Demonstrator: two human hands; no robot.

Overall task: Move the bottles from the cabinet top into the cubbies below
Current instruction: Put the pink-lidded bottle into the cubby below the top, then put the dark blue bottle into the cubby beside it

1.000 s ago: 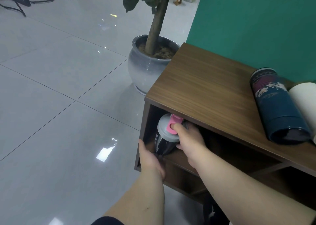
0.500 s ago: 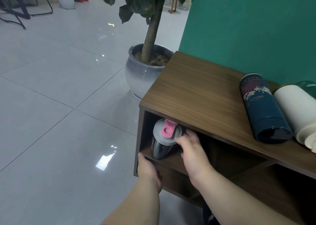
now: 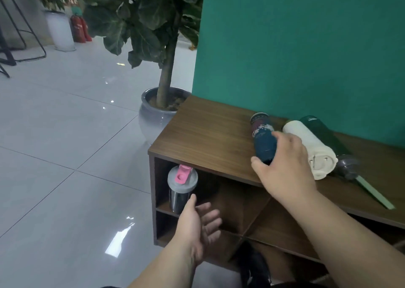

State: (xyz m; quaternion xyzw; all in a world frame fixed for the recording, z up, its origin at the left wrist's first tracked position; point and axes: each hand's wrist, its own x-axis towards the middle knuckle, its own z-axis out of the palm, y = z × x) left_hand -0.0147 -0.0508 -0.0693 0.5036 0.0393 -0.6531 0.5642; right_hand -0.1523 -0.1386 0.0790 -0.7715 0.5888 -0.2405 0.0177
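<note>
Head view, shaker bottle [image 3: 182, 187] upright in cubby [image 3: 210, 191]

The left hand [image 3: 200, 224] hangs low with fingers spread, while the right hand [image 3: 285, 167] reaches forward, grip half-curled.

- Big leafy plant [image 3: 149, 25] in a round gray pot [image 3: 153, 114], just beside the wood.
- Green wall [image 3: 306, 47] behind.
- Shiny gray floor [image 3: 65, 145].
- Two red fire bottles [image 3: 80, 28] far back, beside a white bin [image 3: 60, 31].
</note>
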